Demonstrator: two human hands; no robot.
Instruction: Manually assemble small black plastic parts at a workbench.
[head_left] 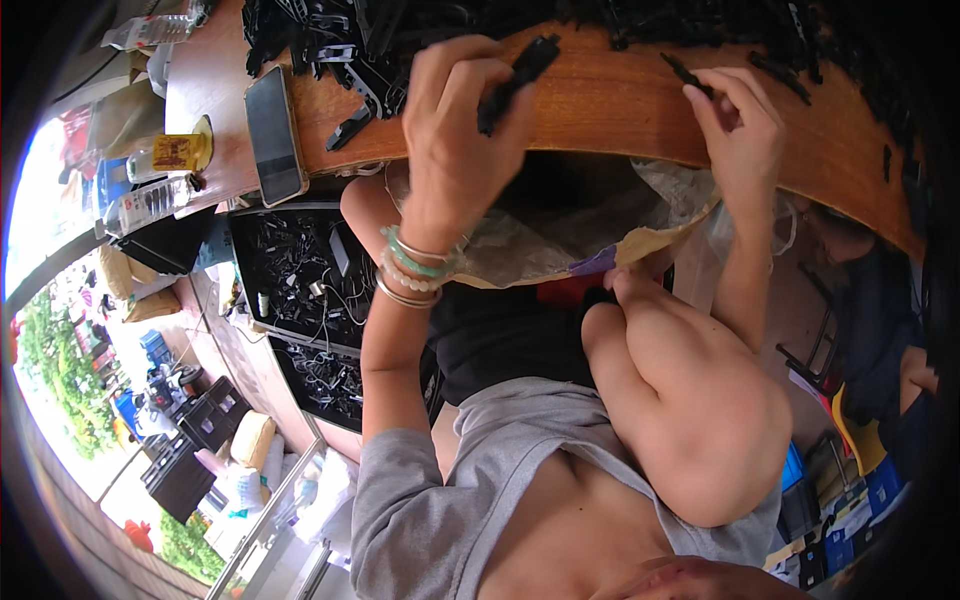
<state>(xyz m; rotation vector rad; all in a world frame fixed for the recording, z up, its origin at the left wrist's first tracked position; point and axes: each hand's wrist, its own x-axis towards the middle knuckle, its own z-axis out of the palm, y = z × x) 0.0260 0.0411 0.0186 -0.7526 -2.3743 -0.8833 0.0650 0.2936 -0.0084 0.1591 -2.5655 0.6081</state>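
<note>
My left hand (pixel 455 150), with several bracelets at its wrist, is raised over the near edge of the wooden table (pixel 610 110). Its fingers are closed round a black, elongated plastic part (pixel 525 75) that sticks out past the thumb. To the right, my right hand (pixel 742 120) pinches a thin, dark strip-like piece (pixel 684 73) between thumb and fingertips. The two pieces are apart. A heap of black plastic parts (pixel 330 40) lies along the far side of the table, just beyond my left hand.
A smartphone (pixel 275 135) lies left of the heap. Below the table edge an open sack (pixel 500 262) hangs over my lap. Black trays (pixel 285 235) of small parts and cables stand at left. A yellow-labelled container (pixel 180 152) is on the table's left end. Another person's hand (pixel 915 378) shows at far right.
</note>
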